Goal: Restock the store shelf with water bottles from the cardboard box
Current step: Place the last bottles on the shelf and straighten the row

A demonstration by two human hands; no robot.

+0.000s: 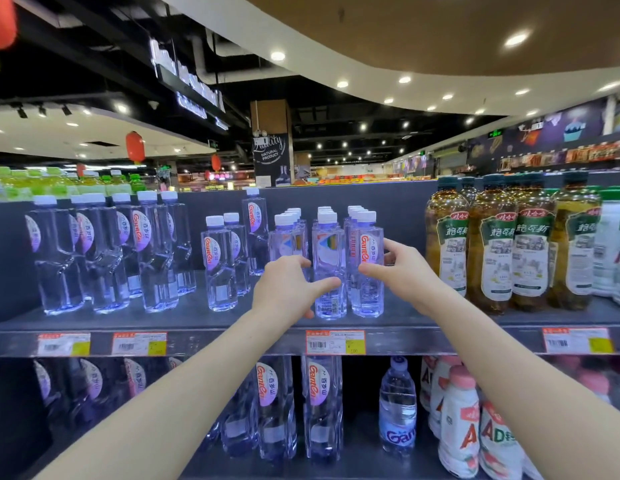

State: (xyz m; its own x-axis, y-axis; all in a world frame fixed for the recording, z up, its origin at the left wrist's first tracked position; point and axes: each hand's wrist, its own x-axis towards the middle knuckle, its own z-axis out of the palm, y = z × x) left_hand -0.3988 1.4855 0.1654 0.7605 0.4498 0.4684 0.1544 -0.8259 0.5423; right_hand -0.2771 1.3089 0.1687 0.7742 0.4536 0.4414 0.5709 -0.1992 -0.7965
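Observation:
Small clear water bottles with white caps stand in three rows on the top shelf [232, 323]. My left hand [287, 289] curls around the front bottle of the middle row [327, 251], thumb across its front and fingers at its left side. My right hand [400, 268] holds the front bottle of the right row [369, 237], thumb on its label and fingers on its right side. Both bottles stand upright on the shelf. The front bottle of the left row [282, 240] is partly hidden behind my left hand. No cardboard box is in view.
Taller Ganten bottles [152, 251] stand to the left, two mid-size ones [220, 261] nearer. Amber tea bottles [492, 251] fill the right side. Price tags [335, 342] line the shelf edge. The lower shelf holds more water bottles [320, 403] and AD drink bottles [461, 424].

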